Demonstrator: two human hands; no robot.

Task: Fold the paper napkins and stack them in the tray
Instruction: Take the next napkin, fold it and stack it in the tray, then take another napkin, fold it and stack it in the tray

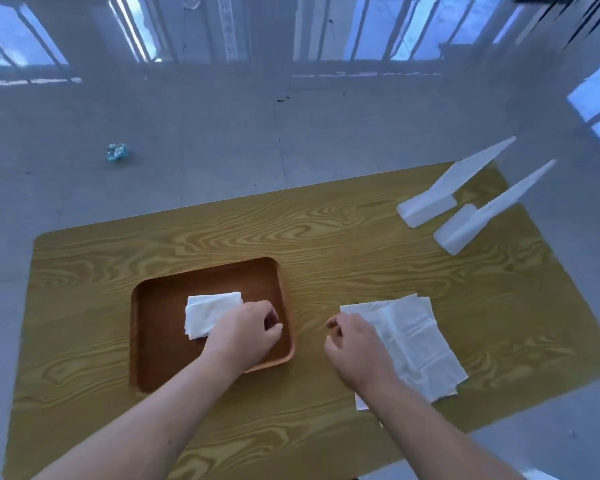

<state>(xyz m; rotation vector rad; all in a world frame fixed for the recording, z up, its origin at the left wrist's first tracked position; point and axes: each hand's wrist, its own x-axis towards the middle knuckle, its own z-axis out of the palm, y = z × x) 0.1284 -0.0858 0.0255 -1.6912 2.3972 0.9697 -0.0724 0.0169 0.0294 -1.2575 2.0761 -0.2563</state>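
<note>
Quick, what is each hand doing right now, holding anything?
Left hand: fingers curled, resting on the folded napkin in the tray.
Right hand: loosely curled over the flat napkins; grip cannot be told.

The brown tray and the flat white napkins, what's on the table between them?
Only the right hand reaches into that strip of wood-grain table between the brown tray and the unfolded white napkins, per the head view.

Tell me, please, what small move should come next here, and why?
Probably the right hand should lift the top unfolded napkin: the left hand rests on the folded napkin already in the tray.
</note>
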